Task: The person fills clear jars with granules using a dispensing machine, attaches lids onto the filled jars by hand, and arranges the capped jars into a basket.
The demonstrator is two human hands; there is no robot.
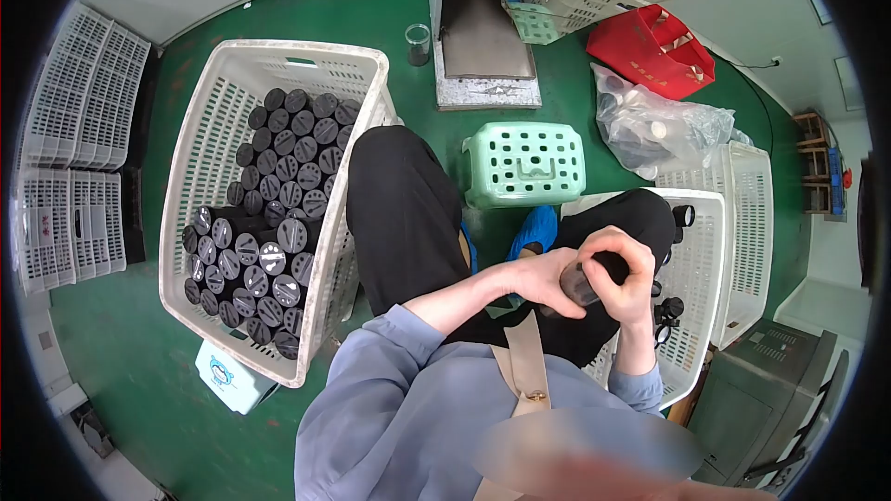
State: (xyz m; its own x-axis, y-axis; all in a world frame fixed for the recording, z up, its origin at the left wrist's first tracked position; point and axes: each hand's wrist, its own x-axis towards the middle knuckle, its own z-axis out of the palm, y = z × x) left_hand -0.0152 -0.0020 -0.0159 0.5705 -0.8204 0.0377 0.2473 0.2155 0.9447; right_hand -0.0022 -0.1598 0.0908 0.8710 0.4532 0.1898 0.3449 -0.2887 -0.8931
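Observation:
Over my lap, my left hand [546, 282] is closed around a small dark, see-through cylinder [577, 286]. It looks like a bottle or jar, held tilted, and its far end is hidden. My right hand [629, 271] pinches the same cylinder, thumb and forefinger curled in a ring beside it. Whether the black patch inside that ring is a cap or my trousers, I cannot tell. A white crate [373, 83] to my left holds many upright cylinders with slotted grey-black lids [290, 195]. By my right knee, another white crate [710, 297] contains several black-ended pieces [673, 306], partly hidden.
Ahead is a pale green plastic stool [525, 165], with a metal platform [487, 46] behind it. A clear container [418, 44] stands on the green floor. Toward the right are a red bag [650, 51], a plastic sack [650, 125] and a grey metal cabinet [761, 399]. Stacked crates [74, 130] line the left.

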